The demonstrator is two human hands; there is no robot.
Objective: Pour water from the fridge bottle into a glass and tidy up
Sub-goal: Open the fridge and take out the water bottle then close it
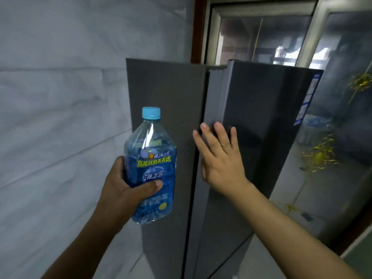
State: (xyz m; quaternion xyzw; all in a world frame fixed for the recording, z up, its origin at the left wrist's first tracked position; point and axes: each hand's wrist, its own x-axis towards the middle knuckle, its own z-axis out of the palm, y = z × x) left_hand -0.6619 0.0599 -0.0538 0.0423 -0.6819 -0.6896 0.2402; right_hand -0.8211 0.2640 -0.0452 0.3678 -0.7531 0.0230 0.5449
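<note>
closing fridge door (251,121), flat open right hand (220,156) pressed on it. capped bottle (151,164) clamped upright in left hand (122,190), beside fridge. glass unseen; pouring, tidying left, looks like.

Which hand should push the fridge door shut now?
The right hand, probably. It lies open and flat against the dark fridge door, which looks not quite closed. The left hand is busy gripping the capped water bottle, away from the door.

Left hand (122,186) grips bottle (151,164); right hand (219,158) flat on fridge door (261,127).
</note>
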